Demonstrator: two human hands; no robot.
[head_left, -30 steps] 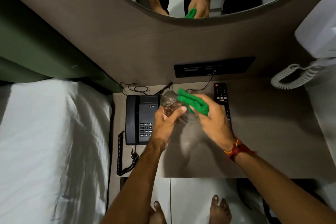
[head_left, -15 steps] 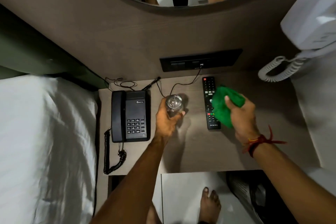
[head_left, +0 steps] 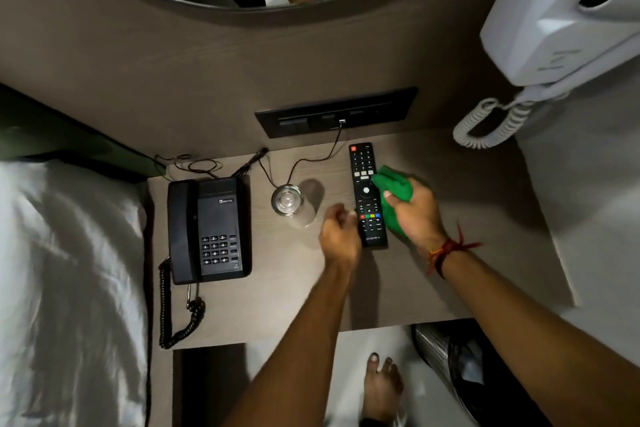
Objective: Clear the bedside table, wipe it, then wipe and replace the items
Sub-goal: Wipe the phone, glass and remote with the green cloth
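From my feed, right hand point(head_left: 417, 215) bunches the green cloth point(head_left: 393, 189) against the remote point(head_left: 367, 194), left hand point(head_left: 339, 232) loosely curled, empty I think, near the glass point(head_left: 289, 201) on the counter point(head_left: 277, 305).

Dim room; soft shadows; motion-blurred forearms; wide-angle bowing at edges.

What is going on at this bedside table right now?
A person is cleaning the bedside table. The right hand grips a green cloth against the remote control. The left hand, empty and loosely curled, hovers by the remote's near end. The glass stands between the remote and the black telephone.
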